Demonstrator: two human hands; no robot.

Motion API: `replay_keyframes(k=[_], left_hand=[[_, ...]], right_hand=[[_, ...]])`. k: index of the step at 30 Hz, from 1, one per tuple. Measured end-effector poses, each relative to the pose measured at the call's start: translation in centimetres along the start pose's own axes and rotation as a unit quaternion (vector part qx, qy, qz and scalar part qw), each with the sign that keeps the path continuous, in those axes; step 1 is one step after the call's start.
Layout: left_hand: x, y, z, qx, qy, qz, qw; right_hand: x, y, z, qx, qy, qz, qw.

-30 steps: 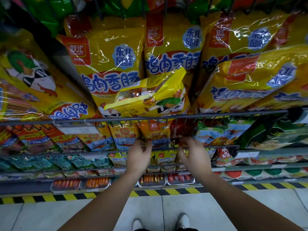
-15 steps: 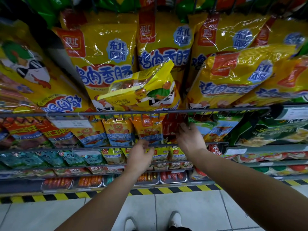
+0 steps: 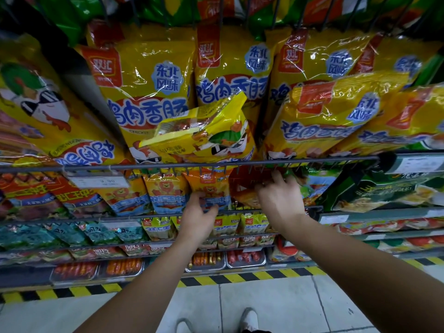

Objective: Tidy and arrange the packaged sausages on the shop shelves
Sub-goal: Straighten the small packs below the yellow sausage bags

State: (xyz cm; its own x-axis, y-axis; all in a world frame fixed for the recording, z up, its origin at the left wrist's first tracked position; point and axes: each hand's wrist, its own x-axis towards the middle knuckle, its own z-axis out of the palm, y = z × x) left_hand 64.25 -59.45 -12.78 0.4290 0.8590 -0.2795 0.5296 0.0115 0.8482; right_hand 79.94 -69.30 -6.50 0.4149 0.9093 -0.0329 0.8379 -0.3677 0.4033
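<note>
Head view — 双汇 鸡肉香肠 bags (image 3: 149, 92)

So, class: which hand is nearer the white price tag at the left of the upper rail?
Left. The left hand is right of and below the price tag, holding an orange lion packet; the right hand is further right.

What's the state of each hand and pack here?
left hand, pinching the orange lion pack
orange lion pack, upright, held
right hand, at the red pack, grip unclear
red pack, mostly hidden
small yellow pack, lying tilted
leaning yellow pack, tipped forward
</note>
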Motion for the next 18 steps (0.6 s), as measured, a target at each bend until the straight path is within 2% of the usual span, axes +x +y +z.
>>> replay_keyframes(k=[5,8,11,13,15,18], left_hand=[[0.3,-0.2,-0.1,0.002,-0.006,0.001,1.0],[0.3,-0.4,0.1,-0.009,-0.024,-0.002,1.0],[0.3,-0.3,0.6,-0.031,-0.042,-0.015,0.999],[0.2,-0.2,1.0,-0.024,-0.071,-0.017,0.997],[0.0,-0.2,1.7,-0.005,-0.136,-0.013,0.991],[-0.9,0.1,3.1,0.015,-0.224,-0.011,0.974]], right_hand=[[-2.0,2.1,1.8,0.119,0.051,0.081,0.988],[-3.5,3.7,3.2,0.258,0.056,0.141,0.954],[-4.6,4.8,5.3,0.442,0.017,0.181,0.879],[-5.2,5.1,6.5,0.564,0.001,0.18,0.806],[-5.8,5.0,6.8,0.666,-0.012,0.167,0.727],[-6.0,3.9,7.0,0.739,-0.014,0.146,0.657]])
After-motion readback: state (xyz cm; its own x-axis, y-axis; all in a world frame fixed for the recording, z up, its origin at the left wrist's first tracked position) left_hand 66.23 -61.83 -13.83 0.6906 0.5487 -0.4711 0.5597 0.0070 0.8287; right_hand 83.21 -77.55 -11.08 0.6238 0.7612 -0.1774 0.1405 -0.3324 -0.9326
